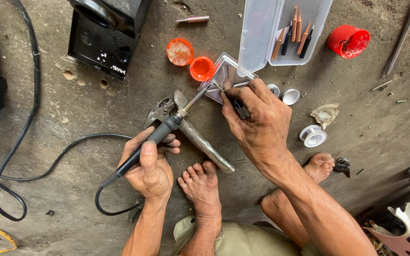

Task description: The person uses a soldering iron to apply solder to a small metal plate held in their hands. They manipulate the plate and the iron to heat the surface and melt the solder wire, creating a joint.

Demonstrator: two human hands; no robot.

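My left hand (149,166) grips the dark handle of a soldering iron (167,125), whose metal shaft points up and right toward a shiny metal tray (224,71). My right hand (257,118) is closed on small dark pliers (239,109), their jaws meeting the iron's tip over the tray. The iron's black cord (105,204) loops below my left hand. A heavy metal tool (200,140) lies on the concrete floor under the iron. My bare feet rest just below both hands.
Two orange caps (191,60) sit beside the tray. An open clear plastic box (285,28) holds several copper iron tips. A red cap (348,41), solder spools (313,135), a black box (105,33) and black cables (20,142) surround the spot.
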